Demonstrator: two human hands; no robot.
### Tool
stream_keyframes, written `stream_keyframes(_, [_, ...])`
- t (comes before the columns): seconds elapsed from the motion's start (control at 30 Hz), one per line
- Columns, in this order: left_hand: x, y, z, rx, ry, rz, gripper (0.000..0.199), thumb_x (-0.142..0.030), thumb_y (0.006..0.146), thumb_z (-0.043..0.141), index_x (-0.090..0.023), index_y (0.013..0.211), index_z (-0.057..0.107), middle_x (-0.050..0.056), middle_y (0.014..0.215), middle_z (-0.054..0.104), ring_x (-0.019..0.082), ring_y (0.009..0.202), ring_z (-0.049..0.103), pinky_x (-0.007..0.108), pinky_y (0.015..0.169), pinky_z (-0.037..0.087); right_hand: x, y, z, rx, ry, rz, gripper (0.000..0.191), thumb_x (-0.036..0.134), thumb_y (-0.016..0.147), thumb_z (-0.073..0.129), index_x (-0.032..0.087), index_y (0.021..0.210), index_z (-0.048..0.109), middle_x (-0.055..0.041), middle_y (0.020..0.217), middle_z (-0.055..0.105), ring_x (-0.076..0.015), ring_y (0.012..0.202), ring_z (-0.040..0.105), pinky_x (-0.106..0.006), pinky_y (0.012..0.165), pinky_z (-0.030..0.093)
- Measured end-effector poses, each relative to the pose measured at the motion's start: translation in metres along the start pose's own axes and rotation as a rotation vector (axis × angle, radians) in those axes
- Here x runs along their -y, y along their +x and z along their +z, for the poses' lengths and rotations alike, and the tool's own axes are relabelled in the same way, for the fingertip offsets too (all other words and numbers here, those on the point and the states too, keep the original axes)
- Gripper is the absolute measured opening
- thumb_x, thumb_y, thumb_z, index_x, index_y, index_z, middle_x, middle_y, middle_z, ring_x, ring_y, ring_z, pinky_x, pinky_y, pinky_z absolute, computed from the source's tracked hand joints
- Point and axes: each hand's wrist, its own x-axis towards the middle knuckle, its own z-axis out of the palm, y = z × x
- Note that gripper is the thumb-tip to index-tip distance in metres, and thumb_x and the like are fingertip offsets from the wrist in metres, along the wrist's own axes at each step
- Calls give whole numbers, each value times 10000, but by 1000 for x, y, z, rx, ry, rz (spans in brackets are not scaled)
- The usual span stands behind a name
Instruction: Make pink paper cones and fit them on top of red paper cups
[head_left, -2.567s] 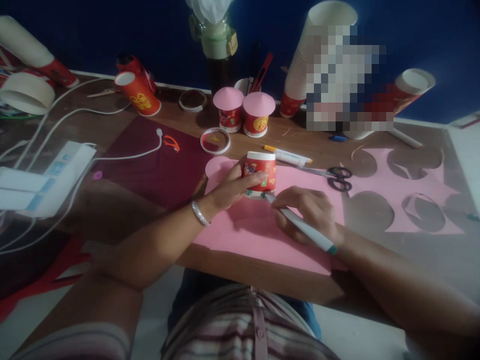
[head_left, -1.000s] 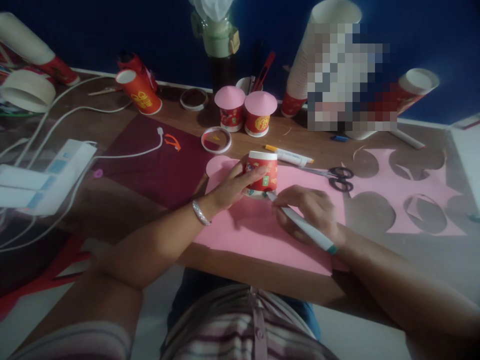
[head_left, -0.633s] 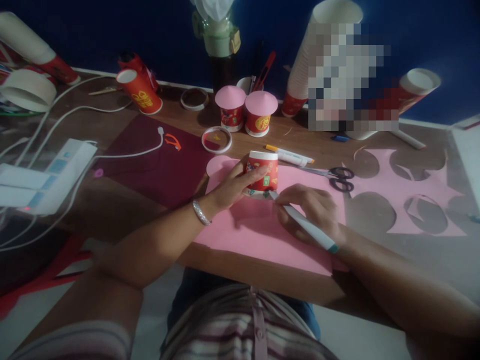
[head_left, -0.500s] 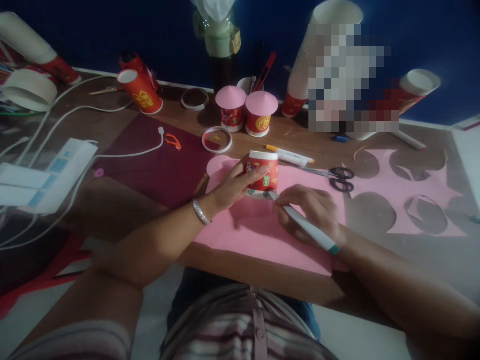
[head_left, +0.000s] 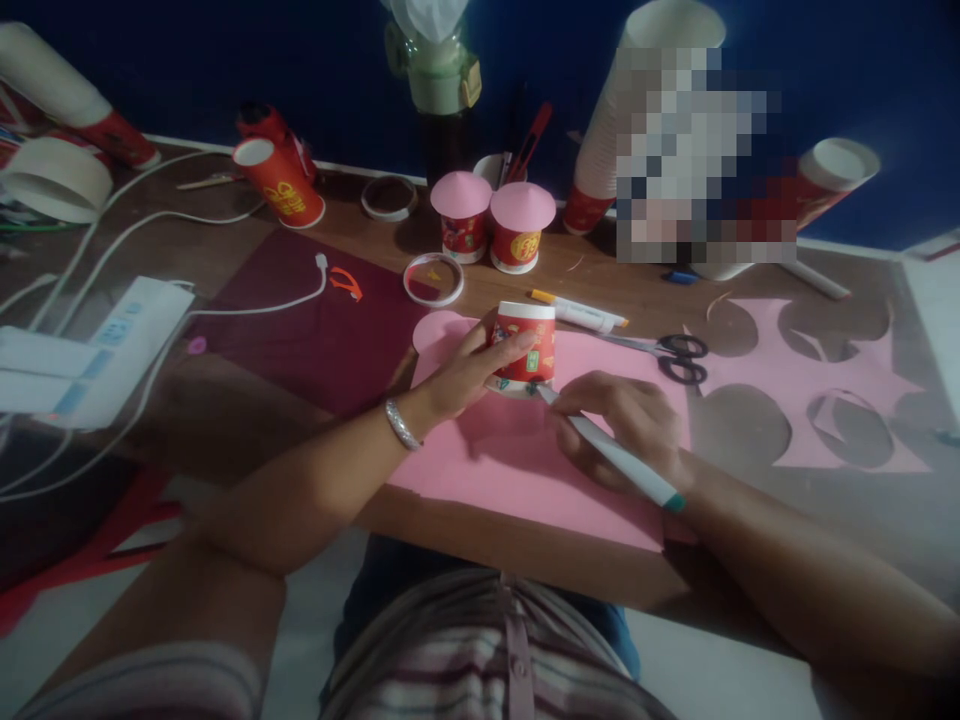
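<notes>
A red paper cup point(head_left: 534, 345) with a white band at each end is held above a pink sheet point(head_left: 495, 470). Around its left side wraps my left hand point(head_left: 480, 365), thumb across the front. My right hand point(head_left: 619, 425) is closed on a white marker with a green end point(head_left: 630, 470), whose tip touches the white band at the cup's lower edge. Dark green marks show on that band near the tip. Behind the cup stand two small red cups with pink cone tops, one on the left point(head_left: 461, 215) and one on the right point(head_left: 523, 225).
Black-handled scissors point(head_left: 679, 360) and a yellow-capped marker point(head_left: 577, 312) lie just behind the pink sheet. Cut pink paper point(head_left: 810, 390) is at right. Tape rolls point(head_left: 434, 280), a tilted red cup point(head_left: 279, 182) and a white power strip with cables point(head_left: 124, 350) are farther left.
The marker has shifted very slightly in my right hand, its green end a little lower to the right. The cup and my left hand have hardly moved.
</notes>
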Motion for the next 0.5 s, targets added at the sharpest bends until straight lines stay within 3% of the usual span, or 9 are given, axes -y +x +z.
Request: stream_keyframes(0.5, [1,1,-2,21,6,2,452,-444,919,770,-181,1251,609,118,1178,755,278,1060,754,411,902,603,-2,-2,5,15,22,-14,140,93,924,643,206,983,586,-25,780,740,-143,626,709,-248,576,557])
